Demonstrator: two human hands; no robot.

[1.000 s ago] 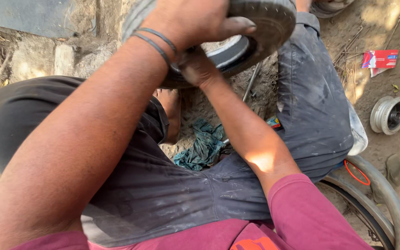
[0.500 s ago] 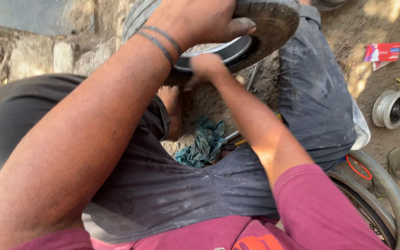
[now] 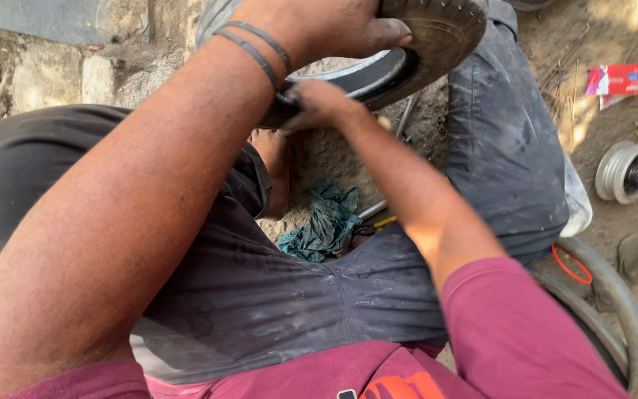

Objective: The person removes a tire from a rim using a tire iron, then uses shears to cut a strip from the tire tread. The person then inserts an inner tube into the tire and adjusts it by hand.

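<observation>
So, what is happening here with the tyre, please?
A person sits on dusty ground with a small tyre held up over the knees. The left hand grips the tyre's tread from above, while the right hand presses at its inner edge beside the metal rim. Between the legs lie a crumpled teal rag and a metal rod. To the right sit a bare grey wheel hub and a larger tyre.

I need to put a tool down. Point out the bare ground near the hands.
Bare dirt lies between the red packet and the metal hub, right of the right knee. Between the legs it is crowded: teal rag, metal rod, and both hands, left hand and right hand, on the tyre.
</observation>
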